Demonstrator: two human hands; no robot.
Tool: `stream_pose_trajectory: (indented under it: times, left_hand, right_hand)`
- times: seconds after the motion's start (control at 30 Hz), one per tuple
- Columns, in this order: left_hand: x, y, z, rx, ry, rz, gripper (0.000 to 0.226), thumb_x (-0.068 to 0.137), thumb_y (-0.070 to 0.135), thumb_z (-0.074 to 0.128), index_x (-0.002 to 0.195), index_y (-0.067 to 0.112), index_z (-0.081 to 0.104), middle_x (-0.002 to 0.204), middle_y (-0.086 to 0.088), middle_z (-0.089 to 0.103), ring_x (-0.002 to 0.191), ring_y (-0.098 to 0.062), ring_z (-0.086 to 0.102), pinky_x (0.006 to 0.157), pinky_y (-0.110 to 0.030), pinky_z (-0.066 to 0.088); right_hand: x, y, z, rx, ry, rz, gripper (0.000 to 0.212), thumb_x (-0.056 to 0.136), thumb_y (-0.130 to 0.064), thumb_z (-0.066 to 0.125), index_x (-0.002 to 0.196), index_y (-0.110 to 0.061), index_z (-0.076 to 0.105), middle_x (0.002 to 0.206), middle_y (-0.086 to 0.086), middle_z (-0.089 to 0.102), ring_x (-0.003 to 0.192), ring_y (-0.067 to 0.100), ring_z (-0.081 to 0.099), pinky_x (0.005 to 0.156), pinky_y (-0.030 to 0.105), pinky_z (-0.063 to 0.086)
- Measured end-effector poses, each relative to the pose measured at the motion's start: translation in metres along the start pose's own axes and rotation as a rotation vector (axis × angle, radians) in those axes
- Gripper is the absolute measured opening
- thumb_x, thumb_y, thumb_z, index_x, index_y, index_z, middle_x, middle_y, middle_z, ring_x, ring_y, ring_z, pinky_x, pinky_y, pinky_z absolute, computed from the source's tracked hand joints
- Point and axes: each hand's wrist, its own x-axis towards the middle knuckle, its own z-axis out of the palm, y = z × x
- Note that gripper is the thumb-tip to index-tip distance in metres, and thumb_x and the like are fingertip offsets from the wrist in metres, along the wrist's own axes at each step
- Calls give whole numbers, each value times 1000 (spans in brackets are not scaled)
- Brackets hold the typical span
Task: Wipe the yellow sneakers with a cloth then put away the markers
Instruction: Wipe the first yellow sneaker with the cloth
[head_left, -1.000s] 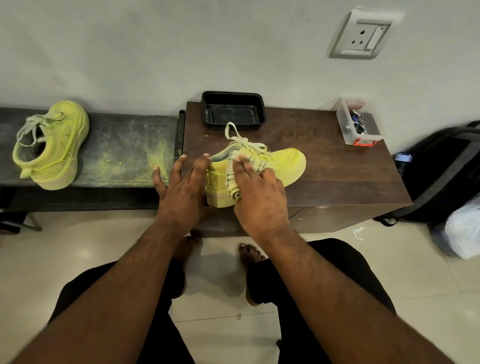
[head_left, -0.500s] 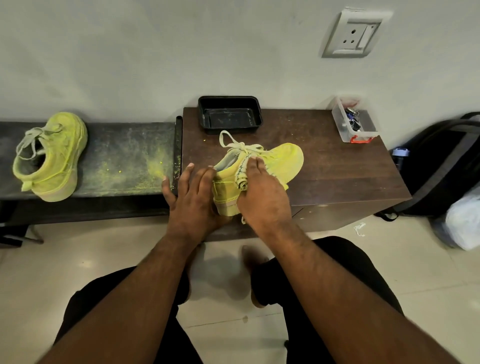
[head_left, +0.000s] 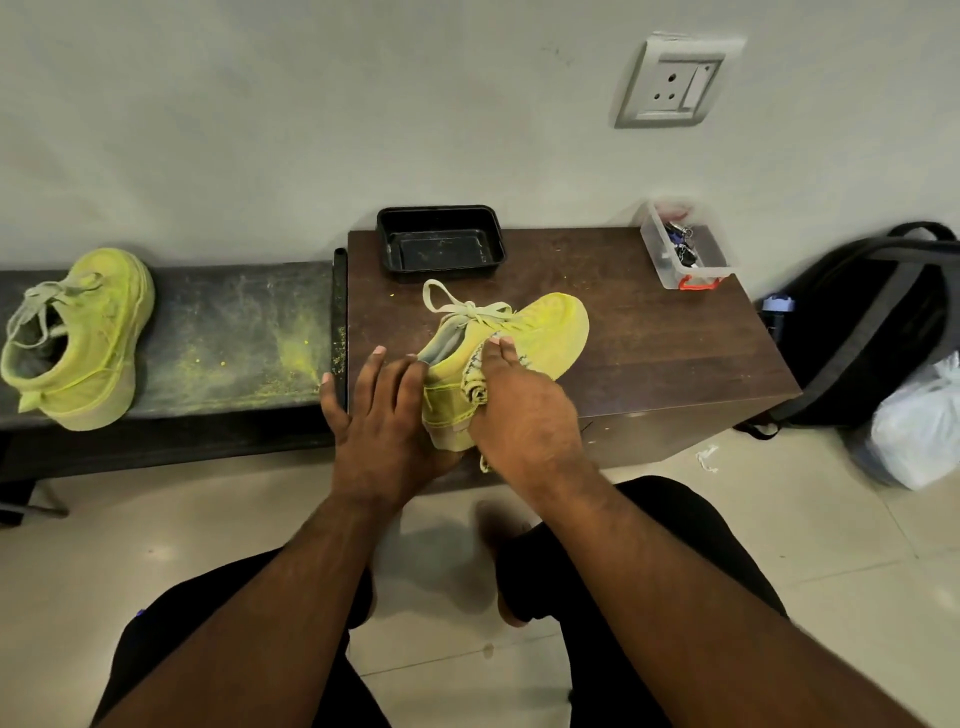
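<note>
On wood-grain cabinet (head_left: 649, 332), hands press rolled cloth (head_left: 475, 382) against suede-like sneaker (head_left: 545, 332).

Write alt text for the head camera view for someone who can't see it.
A right hand presses a cloth on a yellow sneaker lying on a brown cabinet, while the left hand steadies its heel. A second sneaker sits on a dusty bench to the left.
</note>
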Motion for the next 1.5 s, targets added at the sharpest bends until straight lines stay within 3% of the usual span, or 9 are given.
stream_pose_trajectory:
  times: [0.13, 0.23, 0.43, 0.63, 0.83, 0.9, 1.1, 1.3, 1.5]
  left_hand:
    - [-3, 3, 1, 39, 7, 35, 103, 47, 62, 77, 131, 19, 37, 135, -4, 49, 138, -27, 29, 109, -63, 7]
    - [-2, 5, 0, 43, -7, 17, 101, 47, 63, 76, 130, 20, 37, 134, -4, 49, 138, -28, 31, 108, -63, 8]
    - [2, 1, -2, -19, -13, -36, 91, 56, 66, 41, 131, 16, 39, 132, -8, 51, 138, -31, 33, 107, -66, 10]
    - [2, 3, 5, 33, -21, -25, 95, 53, 74, 47, 130, 18, 39, 131, -4, 49, 137, -28, 31, 108, -63, 10]
    - [8, -3, 1, -12, -26, -58, 93, 55, 61, 55, 134, 16, 37, 138, -8, 46, 140, -31, 24, 108, -67, 6]
    - [10, -5, 1, -10, -24, -61, 97, 54, 69, 52, 134, 16, 38, 138, -7, 46, 140, -30, 23, 108, -64, 4]
    - [10, -3, 5, 32, -19, -52, 107, 45, 63, 79, 134, 19, 38, 136, -3, 46, 139, -27, 22, 108, -63, 6]
    - [12, -4, -1, -28, -33, -94, 98, 53, 68, 46, 136, 17, 37, 141, -3, 43, 142, -27, 19, 109, -63, 1]
    - [12, -5, 0, -2, -79, -100, 106, 53, 67, 73, 140, 23, 32, 143, 3, 40, 143, -23, 14, 111, -58, -2]
  right_hand:
    - [22, 15, -14, -12, 112, 76, 59, 87, -13, 47, 143, -9, 31, 143, 6, 45, 111, 30, 55, 79, 36, 47]
    - [20, 13, -13, -94, 90, 47, 65, 89, -13, 47, 148, -8, 22, 153, 5, 32, 122, 30, 47, 85, 38, 48]
    - [-8, -10, 6, -185, 39, -102, 71, 92, -21, 50, 151, -8, 12, 159, 7, 16, 126, 26, 41, 83, 39, 48]
    - [24, 7, -1, -223, 134, 40, 65, 90, -12, 45, 149, -5, 18, 155, 10, 27, 129, 28, 39, 86, 41, 47]
    - [-7, -14, 14, -243, 58, -133, 77, 90, -21, 53, 151, -5, 8, 159, 12, 13, 129, 30, 35, 88, 42, 45]
    - [0, -10, 12, -233, 81, -104, 75, 90, -20, 51, 151, -6, 9, 159, 10, 15, 129, 30, 35, 86, 42, 45]
    - [27, 5, 2, -194, 102, 39, 71, 88, -10, 46, 150, -7, 14, 158, 6, 21, 131, 31, 35, 89, 45, 45]
    - [-14, -10, 18, -204, 43, -151, 77, 89, -16, 50, 152, -12, 5, 160, 3, 7, 128, 28, 35, 84, 42, 46]
    - [18, 8, 4, -174, 134, -25, 71, 87, -13, 49, 151, -14, 17, 158, -2, 22, 122, 28, 39, 92, 43, 42]
